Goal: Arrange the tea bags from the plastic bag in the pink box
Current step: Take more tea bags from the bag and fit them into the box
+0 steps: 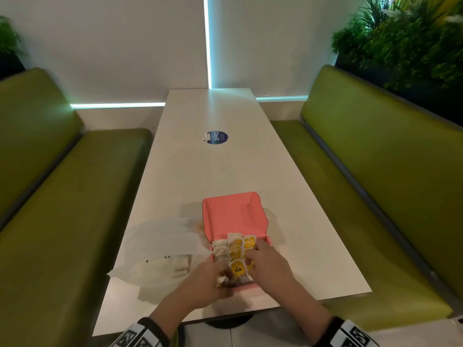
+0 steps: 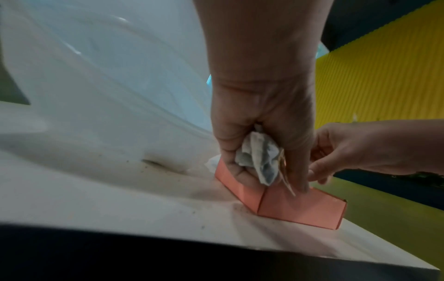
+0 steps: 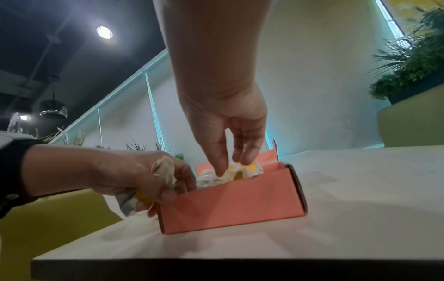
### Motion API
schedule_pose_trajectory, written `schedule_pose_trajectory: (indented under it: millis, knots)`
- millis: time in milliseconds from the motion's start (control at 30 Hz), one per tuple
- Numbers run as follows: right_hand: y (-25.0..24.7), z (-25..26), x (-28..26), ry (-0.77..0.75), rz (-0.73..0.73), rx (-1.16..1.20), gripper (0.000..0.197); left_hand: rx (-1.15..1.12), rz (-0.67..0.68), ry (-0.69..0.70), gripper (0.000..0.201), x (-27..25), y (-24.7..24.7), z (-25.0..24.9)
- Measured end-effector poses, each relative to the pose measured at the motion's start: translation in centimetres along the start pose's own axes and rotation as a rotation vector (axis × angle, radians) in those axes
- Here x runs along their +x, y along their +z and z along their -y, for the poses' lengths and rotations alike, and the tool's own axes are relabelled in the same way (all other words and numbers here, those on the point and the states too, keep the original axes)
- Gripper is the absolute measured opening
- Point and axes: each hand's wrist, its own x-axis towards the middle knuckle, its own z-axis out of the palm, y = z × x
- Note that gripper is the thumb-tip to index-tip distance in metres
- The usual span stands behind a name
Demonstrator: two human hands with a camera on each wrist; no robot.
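The pink box (image 1: 233, 216) stands open near the table's front edge, lid tipped back, with rows of white-and-yellow tea bags (image 1: 235, 249) inside. My left hand (image 1: 208, 281) grips a bunch of crumpled tea bags (image 2: 259, 161) at the box's near left corner (image 2: 240, 192). My right hand (image 1: 265, 261) reaches down into the box, its straight fingers (image 3: 222, 163) touching the tea bags (image 3: 230, 173) there. The pink box front wall (image 3: 235, 203) faces the right wrist view. The plastic bag (image 1: 160, 249) lies left of the box with more tea bags showing through it.
A white table (image 1: 215, 166) runs away from me between two green benches (image 1: 62, 209). A round blue sticker (image 1: 216, 137) sits mid-table. Plants (image 1: 413, 41) stand behind the right bench.
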Motion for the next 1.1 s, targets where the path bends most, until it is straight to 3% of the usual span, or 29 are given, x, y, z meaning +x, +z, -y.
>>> schedule_pose_trajectory:
  millis: [100,200,267,633,800,933,1000,1100]
  knots:
    - [-0.3,0.1,0.6,-0.182,0.003,-0.014,0.022,-0.174,-0.031,-0.054,0.040,-0.4,0.2,0.1]
    - [-0.3,0.4,1.4,-0.324,0.162,-0.013,0.025,-0.224,-0.065,-0.072,0.046,-0.8,0.3,0.0]
    - [-0.2,0.7,1.6,-0.339,0.255,0.003,0.025,-0.238,-0.073,-0.082,0.047,-0.9,0.3,-0.2]
    - [1.0,2.4,1.4,-0.008,0.271,-0.073,0.025,-0.275,-0.113,-0.087,0.049,-0.9,0.6,-0.6]
    - [0.0,2.0,1.1,-0.012,0.255,0.044,0.020,-0.268,-0.092,-0.101,0.048,-0.8,0.6,-0.4]
    - [-1.9,-0.7,1.0,0.138,0.092,0.235,0.011,-0.199,-0.062,-0.125,0.040,-0.6,0.8,0.5]
    - [-2.1,-1.4,1.0,0.194,0.135,0.161,0.020,-0.159,-0.036,-0.119,0.033,-0.4,1.0,0.7]
    - [-1.0,-0.7,1.0,0.213,0.195,0.148,0.017,-0.148,-0.019,-0.093,0.023,-0.3,1.0,0.8]
